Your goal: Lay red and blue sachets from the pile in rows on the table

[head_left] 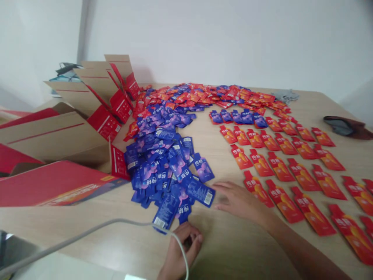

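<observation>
A large heap of blue sachets (151, 171) with purple fruit prints lies before me on the table. My right hand (237, 198) is at the heap's right side, thumb and fingers apart. Its fingertips are by the edge of a blue sachet (201, 192) that lies back side up. Low in the view, my left hand (185, 245) is curled closed against the table. Its knuckles meet the narrow end of another blue sachet (183, 210); whether anything is inside the fingers is hidden. Rows of red-orange sachets (275, 165) are laid out to the right.
Open red cardboard boxes (101, 122) line the left side. Mixed red and blue sachets (201, 93) are piled at the back. Short stacks topped with blue sachets (246, 116) head the rows. A pale cable (116, 221) crosses the front, over my left wrist. A dark pouch (346, 126) lies far right.
</observation>
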### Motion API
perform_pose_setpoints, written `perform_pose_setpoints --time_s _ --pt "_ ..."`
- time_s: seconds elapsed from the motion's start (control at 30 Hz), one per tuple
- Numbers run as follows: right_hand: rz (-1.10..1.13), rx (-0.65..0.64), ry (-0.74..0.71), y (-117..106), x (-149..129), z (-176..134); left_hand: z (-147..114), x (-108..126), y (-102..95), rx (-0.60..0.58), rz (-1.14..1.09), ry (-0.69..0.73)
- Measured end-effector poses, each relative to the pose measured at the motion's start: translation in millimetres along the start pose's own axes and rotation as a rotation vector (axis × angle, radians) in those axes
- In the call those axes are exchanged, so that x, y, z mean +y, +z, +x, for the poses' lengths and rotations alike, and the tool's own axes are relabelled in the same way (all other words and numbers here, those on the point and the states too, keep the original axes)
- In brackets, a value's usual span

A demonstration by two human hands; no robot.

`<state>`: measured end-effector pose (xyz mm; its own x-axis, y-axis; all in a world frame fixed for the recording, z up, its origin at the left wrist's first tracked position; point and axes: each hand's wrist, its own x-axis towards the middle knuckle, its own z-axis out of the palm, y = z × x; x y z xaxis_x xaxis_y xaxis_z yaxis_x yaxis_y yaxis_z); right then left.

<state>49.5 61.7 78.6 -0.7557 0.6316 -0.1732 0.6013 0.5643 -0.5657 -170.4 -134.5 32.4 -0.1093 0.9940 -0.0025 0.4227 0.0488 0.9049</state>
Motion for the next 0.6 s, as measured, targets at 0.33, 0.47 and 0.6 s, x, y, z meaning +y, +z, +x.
perform_pose_setpoints --time_s 0.33,0.47,0.6 --pt "-0.068 0.236 -0.002 48 -19 37 -8 -6 0.3 0.026 -0.108 -0.032" --pt "-0.036 0.227 0.063 56 -25 39 -9 -11 0.1 0.013 -0.105 -0.009" --pt "0.188 0.113 0.184 42 -32 39 -8 -18 2.3 0.049 -0.098 0.067"
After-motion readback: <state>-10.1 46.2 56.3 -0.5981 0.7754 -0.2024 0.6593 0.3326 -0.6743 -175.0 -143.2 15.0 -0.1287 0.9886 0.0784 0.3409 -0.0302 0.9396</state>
